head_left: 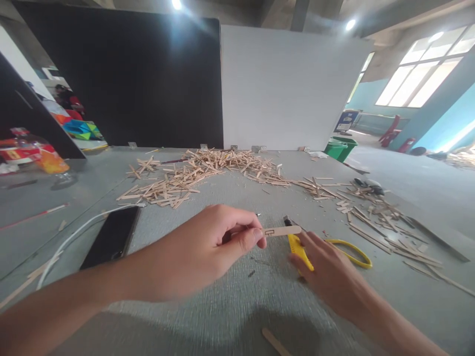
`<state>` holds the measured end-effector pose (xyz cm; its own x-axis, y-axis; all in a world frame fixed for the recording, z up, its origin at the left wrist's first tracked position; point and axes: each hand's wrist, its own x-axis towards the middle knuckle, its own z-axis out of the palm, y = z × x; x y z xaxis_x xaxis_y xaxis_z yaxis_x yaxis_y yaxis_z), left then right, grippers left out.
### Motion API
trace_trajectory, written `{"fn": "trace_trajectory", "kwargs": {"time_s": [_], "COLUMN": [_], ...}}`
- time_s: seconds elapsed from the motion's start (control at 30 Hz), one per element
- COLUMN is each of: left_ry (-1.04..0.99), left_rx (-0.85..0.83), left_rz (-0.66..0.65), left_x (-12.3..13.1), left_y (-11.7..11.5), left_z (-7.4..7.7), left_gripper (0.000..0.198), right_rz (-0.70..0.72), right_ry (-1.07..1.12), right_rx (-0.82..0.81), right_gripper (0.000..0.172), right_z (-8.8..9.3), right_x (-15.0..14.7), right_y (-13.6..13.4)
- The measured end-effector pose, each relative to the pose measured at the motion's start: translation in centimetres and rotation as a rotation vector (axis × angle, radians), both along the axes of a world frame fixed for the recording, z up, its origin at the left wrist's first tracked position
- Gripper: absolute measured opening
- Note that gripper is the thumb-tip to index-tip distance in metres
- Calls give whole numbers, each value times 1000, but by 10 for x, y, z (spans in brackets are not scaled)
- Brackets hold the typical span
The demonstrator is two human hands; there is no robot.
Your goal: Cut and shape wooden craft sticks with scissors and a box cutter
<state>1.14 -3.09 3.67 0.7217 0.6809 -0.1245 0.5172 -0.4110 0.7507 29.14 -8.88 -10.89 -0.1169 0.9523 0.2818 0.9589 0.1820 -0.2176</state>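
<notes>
Head view: thumb and forefinger of the left hand (pixel 218 247) are clamped on the left end of a wooden stick (pixel 284 231), held above the table (pixel 193 321). The stick points right and bears a dark, angular outline near the fingertips.

The right hand (pixel 328 269) is at a yellow cutter (pixel 294 243), just beyond the stick's free end; its thumb lies across the handle — whether the fingers are closed on it, I cannot tell. A yellow loop (pixel 365 262) shows just right of this hand.

Near edge: one loose stick (pixel 273 341). Left: a dark phone (pixel 111 237) with a white cable (pixel 70 237) beside it.

Farther out, a heap of sticks (pixel 230 160) spreads across the far side, with more scattered at right. Far left stands a bottle (pixel 52 160) of orange contents. Behind — a black panel (pixel 156 84) at left, a white panel (pixel 289 89) at right.
</notes>
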Motion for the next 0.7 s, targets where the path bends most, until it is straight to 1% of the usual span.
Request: {"fn": "trace_trajectory", "kwargs": {"time_s": [0.03,0.13,0.23,0.3,0.33,0.4,0.47,0.53,0.63,0.7], "left_ry": [13,44,49,49,50,57,60,60,66,65], "left_rx": [2,-7,-17,-5,5,23,40,57,73,72], "left_rz": [3,2,5,20,27,34,34,34,50,49], "left_x": [0,0,-2,-3,-4,-5,-5,-5,-5,-5], "left_y": [1,3,6,7,8,8,7,5,4,5], "left_z": [0,-1,-1,-1,0,2,5,7,9,8], "left_gripper": [39,39,40,39,39,40,40,38,37,37], "right_rz": [25,59,-6,-82,-117,-153,-162,-203,-307,-296], "right_ry": [24,69,171,293,343,359,337,308,233,201], "right_rx": [-13,-40,7,102,179,347,474,530,537,510], "right_gripper": [30,34,40,33,28,21,17,17,21,26], "right_z": [-3,-7,4,17,24,35,40,40,29,19], "right_x": [-8,-16,-13,-12,-13,-17,-19,-17,-3,9], "right_y": [1,2,-4,-11,-15,-25,-35,-44,-55,-61]}}
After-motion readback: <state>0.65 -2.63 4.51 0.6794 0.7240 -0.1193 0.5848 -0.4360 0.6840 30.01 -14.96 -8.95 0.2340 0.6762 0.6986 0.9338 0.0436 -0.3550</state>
